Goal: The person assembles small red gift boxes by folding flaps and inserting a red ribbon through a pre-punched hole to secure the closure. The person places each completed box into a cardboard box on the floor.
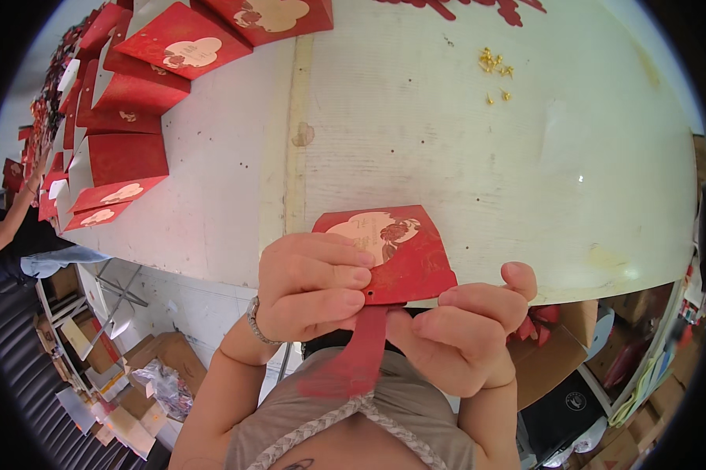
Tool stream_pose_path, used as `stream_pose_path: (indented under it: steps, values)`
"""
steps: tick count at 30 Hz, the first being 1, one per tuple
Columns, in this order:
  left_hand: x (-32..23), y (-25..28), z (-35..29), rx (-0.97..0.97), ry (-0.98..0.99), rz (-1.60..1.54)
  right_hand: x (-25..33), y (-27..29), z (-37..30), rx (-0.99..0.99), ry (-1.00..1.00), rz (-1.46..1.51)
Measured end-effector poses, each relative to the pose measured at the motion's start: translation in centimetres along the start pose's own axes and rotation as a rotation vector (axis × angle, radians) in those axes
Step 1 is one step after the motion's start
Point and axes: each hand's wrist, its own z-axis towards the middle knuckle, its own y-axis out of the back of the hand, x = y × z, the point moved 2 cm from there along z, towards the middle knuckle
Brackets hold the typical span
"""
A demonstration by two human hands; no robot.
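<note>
A red cardboard gift box [419,262] with a pale flower-shaped label is held at the near edge of the table. My left hand [310,286] grips its left side, thumb and fingers closed over the label's lower part. A small hole shows in its near edge, beside my left fingertips. From under that edge hangs a sheer red ribbon [361,352], its lower end blurred. My right hand [467,337] is closed at the box's near right corner, the thumb against the ribbon by the edge. What lies behind the right fingers is partly hidden.
Several small gold fasteners [494,63] lie loose at the far right of the white table [369,149]. Rows of red boxes [130,160] stand at the far left. Red cut pieces [510,11] lie at the far edge. Another person's arm [16,207] reaches in at left. Cartons [169,360] stand below.
</note>
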Motion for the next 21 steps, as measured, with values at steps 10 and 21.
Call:
stream_pose_path:
  steps: [10, 21]
  values:
    - [-1.1, 0.0, -0.1, 0.049, 0.103, 0.053, 0.0, -0.8, 1.3, -0.183, -0.101, 0.054]
    - [-0.4, 0.4, 1.1, 0.094, 0.201, -0.044, -1.1, -3.4, 0.8, -0.426, -0.022, 0.048]
